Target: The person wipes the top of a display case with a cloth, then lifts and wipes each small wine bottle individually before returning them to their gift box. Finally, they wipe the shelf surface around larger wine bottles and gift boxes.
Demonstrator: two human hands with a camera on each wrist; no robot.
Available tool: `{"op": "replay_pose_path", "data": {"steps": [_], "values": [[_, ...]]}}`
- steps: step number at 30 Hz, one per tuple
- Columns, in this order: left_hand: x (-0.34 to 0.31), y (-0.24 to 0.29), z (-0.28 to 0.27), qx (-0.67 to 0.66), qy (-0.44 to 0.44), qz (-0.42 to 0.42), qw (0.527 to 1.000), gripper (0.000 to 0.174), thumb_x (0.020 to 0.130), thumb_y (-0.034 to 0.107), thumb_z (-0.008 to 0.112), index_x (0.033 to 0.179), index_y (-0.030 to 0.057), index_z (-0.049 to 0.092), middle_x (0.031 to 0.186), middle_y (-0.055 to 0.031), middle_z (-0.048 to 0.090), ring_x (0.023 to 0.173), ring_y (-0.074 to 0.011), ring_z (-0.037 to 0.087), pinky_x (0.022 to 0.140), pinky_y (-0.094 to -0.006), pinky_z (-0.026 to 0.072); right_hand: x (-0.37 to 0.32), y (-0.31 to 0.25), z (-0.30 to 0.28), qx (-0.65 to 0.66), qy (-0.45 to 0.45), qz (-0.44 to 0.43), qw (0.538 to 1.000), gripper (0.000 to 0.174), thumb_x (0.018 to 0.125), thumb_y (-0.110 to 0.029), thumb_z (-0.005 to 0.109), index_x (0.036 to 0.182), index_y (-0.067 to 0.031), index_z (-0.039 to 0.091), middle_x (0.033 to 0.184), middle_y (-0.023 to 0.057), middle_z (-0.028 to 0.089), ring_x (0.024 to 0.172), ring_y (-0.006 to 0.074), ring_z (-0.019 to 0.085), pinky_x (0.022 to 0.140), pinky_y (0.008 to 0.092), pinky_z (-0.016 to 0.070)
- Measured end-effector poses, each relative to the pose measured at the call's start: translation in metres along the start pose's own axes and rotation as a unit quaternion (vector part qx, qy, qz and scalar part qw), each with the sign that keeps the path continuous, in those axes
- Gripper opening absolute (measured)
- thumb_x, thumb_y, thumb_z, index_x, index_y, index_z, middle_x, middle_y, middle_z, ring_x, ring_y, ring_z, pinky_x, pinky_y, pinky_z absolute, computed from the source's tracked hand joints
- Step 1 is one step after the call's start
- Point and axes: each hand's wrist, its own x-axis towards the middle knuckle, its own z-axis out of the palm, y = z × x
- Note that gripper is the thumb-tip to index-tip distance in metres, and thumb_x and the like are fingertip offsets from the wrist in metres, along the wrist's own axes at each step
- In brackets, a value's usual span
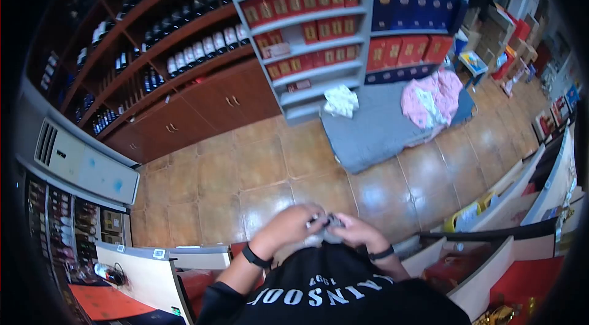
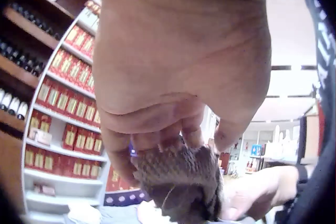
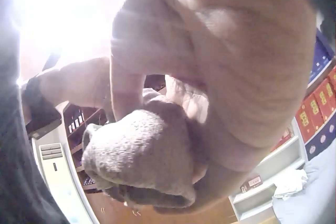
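In the head view a bunched grey knitted sock (image 1: 333, 232) is held between both hands in front of the chest. My left hand (image 1: 297, 224) grips it from the left, fingertips curled onto the fabric; in the left wrist view the sock (image 2: 181, 182) hangs below those fingers, its ribbed knit showing. From the other side my right hand (image 1: 362, 233) holds it. The right wrist view shows the sock (image 3: 142, 155) folded into a rounded bundle, with the thumb and fingers of the right hand (image 3: 231, 71) around it. Part of the sock is hidden behind the fingers.
A grey mattress (image 1: 374, 128) lies on the tiled floor with a pink blanket (image 1: 432, 98) and a white cloth (image 1: 341, 101) on it. Behind stand shelves of red boxes (image 1: 288, 9) and a dark wooden bottle rack (image 1: 184, 92). White partitions (image 1: 135, 273) flank the person.
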Motion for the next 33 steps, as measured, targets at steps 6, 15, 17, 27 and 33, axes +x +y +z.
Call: {"op": "replay_pose_path", "data": {"steps": [6,15,17,27,33], "values": [[0.055,0.04,-0.108,-0.093,0.086,0.088,0.988,0.035,0.096,0.006,0.071,0.131,-0.0013,0.071,0.125,-0.0193,0.073,0.118,-0.0364,0.069,0.103,-0.0426,0.0529,0.049,-0.04,-0.034,-0.06,0.015,0.08,0.995,0.048,0.105,-0.03,0.067,0.142,-0.0005,0.06,0.122,0.0138,0.073,0.111,0.0201,0.068,0.097,0.0381,0.0543],[0.118,0.033,-0.171,-0.464,-0.036,0.432,0.773,0.022,0.096,0.019,0.069,0.11,0.0023,0.074,0.117,-0.018,0.076,0.091,-0.0281,0.072,0.08,-0.0435,0.0566,0.039,-0.058,-0.047,-0.114,0.172,0.127,0.97,0.034,0.105,-0.028,0.065,0.129,-0.0029,0.063,0.097,0.006,0.065,0.093,0.0176,0.061,0.086,0.036,0.052],[0.138,0.026,-0.18,-0.486,-0.099,0.456,0.739,0.023,0.096,0.019,0.07,0.111,0.0026,0.074,0.119,-0.018,0.075,0.093,-0.0285,0.071,0.082,-0.0433,0.0563,0.037,-0.057,-0.034,-0.095,0.258,0.189,0.943,0.032,0.106,-0.024,0.065,0.129,-0.0026,0.063,0.101,0.0061,0.067,0.097,0.0138,0.06,0.087,0.0339,0.0516],[0.205,0.0,-0.202,-0.562,-0.325,0.509,0.565,0.027,0.095,0.019,0.072,0.117,0.0038,0.073,0.126,-0.0179,0.071,0.104,-0.0305,0.069,0.089,-0.0423,0.0548,0.052,-0.088,0.046,0.052,0.506,0.187,0.84,0.026,0.11,-0.02,0.062,0.13,-0.003,0.064,0.099,-0.0032,0.063,0.091,0.007,0.057,0.079,0.026,0.0493],[0.22,0.006,-0.191,-0.558,-0.384,0.5,0.54,0.031,0.094,0.018,0.074,0.121,0.0045,0.073,0.13,-0.0179,0.069,0.11,-0.0317,0.067,0.094,-0.0417,0.054,0.051,-0.085,0.06,0.077,0.571,0.195,0.794,0.025,0.11,-0.02,0.063,0.13,-0.005,0.063,0.095,-0.0034,0.063,0.086,0.0071,0.058,0.078,0.0261,0.0498]]}}
